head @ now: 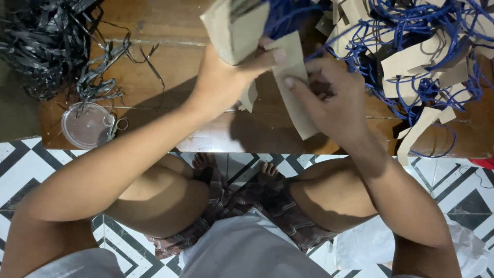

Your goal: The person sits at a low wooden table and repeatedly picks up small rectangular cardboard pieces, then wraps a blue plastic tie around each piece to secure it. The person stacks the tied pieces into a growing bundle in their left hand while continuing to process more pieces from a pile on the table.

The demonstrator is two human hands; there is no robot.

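Both hands are up over the low wooden table [154,56], working on brown paper. Left hand [226,77] is wrapped around a folded stack of brown paper pieces [234,25], thumb stretched out to the right and pressing onto a long paper strip [296,85] that lies slanted across the tabletop between the two hands. Right hand [332,100] is curled loosely, index finger extended and its tip touching the strip just below the left thumb; the other fingers are bent in, not gripping anything as far as I can see. Off to the right there's a messy heap of blue cord [411,31] tangled up with more paper strips, some hanging past the table edge. Far left corner has a big wad of black plastic ribbon [46,41], with loose strands trailing toward a clear round plastic lid [85,126] near the front edge, something small and metal right beside it, can't make out what. Person's sitting on a black and white tiled floor [31,164], knees bent under the table edge.
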